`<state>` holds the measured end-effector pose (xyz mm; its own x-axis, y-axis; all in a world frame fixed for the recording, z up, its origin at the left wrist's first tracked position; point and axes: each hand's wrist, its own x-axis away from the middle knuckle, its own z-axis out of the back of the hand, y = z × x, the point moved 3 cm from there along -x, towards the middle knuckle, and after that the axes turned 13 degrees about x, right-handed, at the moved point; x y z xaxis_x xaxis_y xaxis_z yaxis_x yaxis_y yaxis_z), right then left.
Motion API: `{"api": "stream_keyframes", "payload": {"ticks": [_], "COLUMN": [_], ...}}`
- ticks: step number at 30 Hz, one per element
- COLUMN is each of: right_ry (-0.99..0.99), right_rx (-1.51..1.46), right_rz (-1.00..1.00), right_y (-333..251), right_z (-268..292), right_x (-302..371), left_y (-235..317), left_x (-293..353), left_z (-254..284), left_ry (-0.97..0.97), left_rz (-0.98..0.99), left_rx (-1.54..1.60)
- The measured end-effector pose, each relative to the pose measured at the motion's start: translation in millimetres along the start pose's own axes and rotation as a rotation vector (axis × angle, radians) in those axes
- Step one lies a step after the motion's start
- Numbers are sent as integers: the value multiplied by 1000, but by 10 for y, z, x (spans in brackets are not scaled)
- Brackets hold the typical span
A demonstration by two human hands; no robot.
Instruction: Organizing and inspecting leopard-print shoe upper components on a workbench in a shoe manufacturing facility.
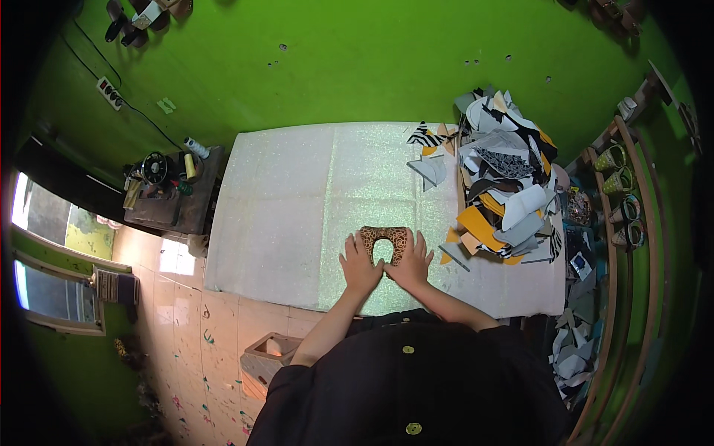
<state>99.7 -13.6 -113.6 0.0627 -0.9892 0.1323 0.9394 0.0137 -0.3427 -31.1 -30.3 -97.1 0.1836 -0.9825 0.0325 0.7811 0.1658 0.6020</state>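
Note:
A curved, U-shaped piece (pixel 384 233) in a brown and black pattern lies on the pale sparkly sheet in front of me, its opening facing my body. On its left leg rests my left hand (pixel 361 269), fingers stretched out and spread. My right hand (pixel 410 269) lies on the right leg in the same way, fingers apart. Both thumbs point inward near the open ends of the piece and almost meet. Parts of the two legs are hidden under my hands.
A big pile of cut scraps (pixel 513 182) covers the right of the white sheeted table (pixel 268 215). A sewing machine (pixel 155 169) with thread cones (pixel 196 148) stands left. Sandals sit on a wooden rack (pixel 622 141) at right. A wooden stool (pixel 269 349) is by my left.

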Motion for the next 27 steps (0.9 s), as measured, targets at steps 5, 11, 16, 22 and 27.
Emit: {"api": "stream_keyframes", "payload": {"ticks": [5, 11, 16, 22, 27], "right_ry": [58, 186, 5, -46, 0], "right_rx": [-220, -445, -327, -398, -283], "right_rz": [-136, -247, -345, -325, -273], "right_y": [119, 386, 437, 406, 487], "right_z": [-162, -332, -219, -301, -429], "right_x": [135, 158, 321, 438, 450], "left_y": [-81, 43, -89, -164, -236], "left_x": [127, 361, 416, 358, 415], "left_z": [72, -232, -642, -849, -1029], "left_ry": [116, -32, -159, -259, -352], "left_rz": [15, -271, 102, 227, 55], "left_rx": [236, 511, 721, 1087, 1117]}}
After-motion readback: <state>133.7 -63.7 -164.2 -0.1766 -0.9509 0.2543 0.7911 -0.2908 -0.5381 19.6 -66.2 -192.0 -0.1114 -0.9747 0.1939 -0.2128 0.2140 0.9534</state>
